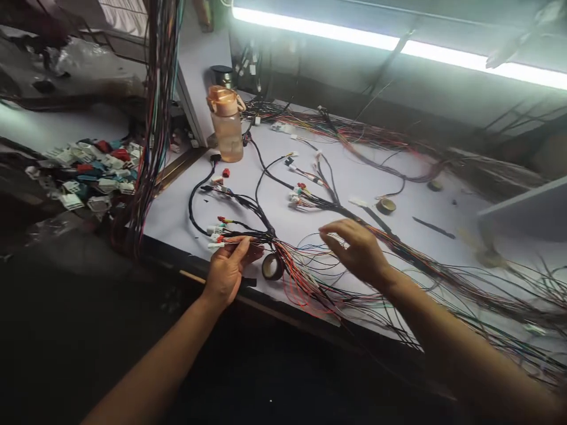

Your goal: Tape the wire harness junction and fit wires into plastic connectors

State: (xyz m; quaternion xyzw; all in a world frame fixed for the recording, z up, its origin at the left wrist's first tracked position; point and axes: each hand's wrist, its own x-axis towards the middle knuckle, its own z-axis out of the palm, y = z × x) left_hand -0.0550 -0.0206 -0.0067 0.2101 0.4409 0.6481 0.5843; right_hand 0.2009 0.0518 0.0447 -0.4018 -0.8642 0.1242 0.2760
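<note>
A wire harness [271, 232] with black-taped branches lies near the front edge of the white table [175, 221]. My left hand [225, 268] pinches one of its dark branches, just right of the white and red connectors [216, 237]. Loose coloured wires [305, 277] fan out to the right. Over them is my right hand [357, 245], thumb and fingers apart, with nothing seen between them. A roll of black tape [271, 267] rests beside my left hand. Behind, a second harness [330, 205] with connectors runs to the lower right.
A bottle [227, 127] with an orange lid stands at the back left. Hanging wires [157, 100] drop by the left edge, beside a heap of connectors [106, 168]. More wires [363, 136] lie along the back. Another tape roll [385, 205] sits right of centre.
</note>
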